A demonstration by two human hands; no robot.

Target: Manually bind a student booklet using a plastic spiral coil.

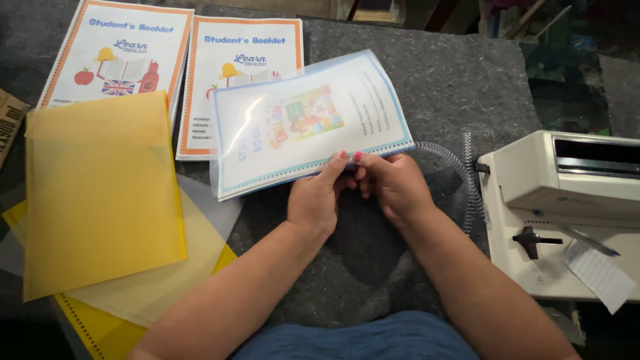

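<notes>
While both my hands, left hand (pixel 315 200) and right hand (pixel 393 187), are pinching the booklet (pixel 307 123) by its punched edge above the grey surface (pixel 427 80), I am lining it up; next, feeding the clear spiral coil (pixel 460 173) calls for steady alignment.

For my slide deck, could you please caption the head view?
Both hands, left hand and right hand, hold a clear-covered booklet beside a spiral binding machine.
</notes>
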